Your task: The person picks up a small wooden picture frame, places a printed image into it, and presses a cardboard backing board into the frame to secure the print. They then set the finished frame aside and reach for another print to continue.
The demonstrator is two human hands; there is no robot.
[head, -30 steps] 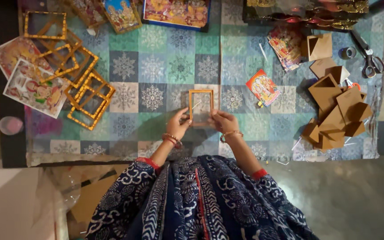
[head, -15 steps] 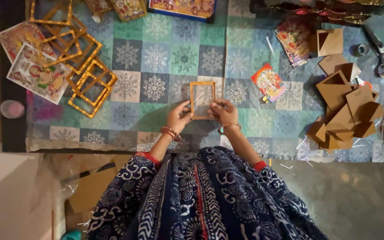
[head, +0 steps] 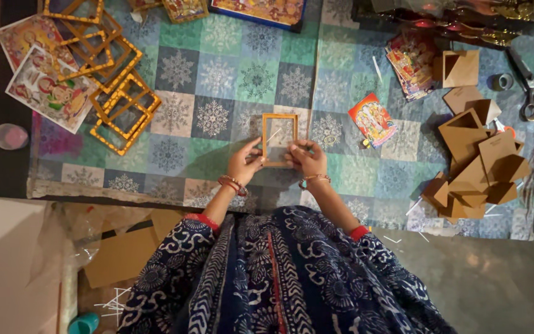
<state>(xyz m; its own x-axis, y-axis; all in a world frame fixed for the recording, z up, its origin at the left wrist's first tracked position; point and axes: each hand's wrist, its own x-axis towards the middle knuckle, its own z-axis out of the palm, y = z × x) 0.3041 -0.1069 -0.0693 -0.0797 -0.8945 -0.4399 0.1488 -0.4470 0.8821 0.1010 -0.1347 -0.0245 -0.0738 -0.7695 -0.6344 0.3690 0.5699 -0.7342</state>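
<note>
A small orange picture frame (head: 280, 117) with a clear pane lies on the patterned cloth (head: 217, 80) in the middle. My left hand (head: 244, 162) grips its lower left corner. My right hand (head: 306, 158) grips its lower right corner. Both wrists wear bangles. A thin pale sliver shows across the pane inside the frame.
A heap of empty orange frames (head: 115, 93) and printed pictures (head: 47, 86) lie at the left. Brown cardboard backs (head: 477, 161) are piled at the right, with scissors (head: 529, 86), a tape roll (head: 502, 81) and small picture cards (head: 372, 119). A pink cup (head: 10, 136) sits at the left edge.
The view has shifted slightly. Both hands stay on the small frame's lower corners, and the frame sits a little lower and nearer to me.
</note>
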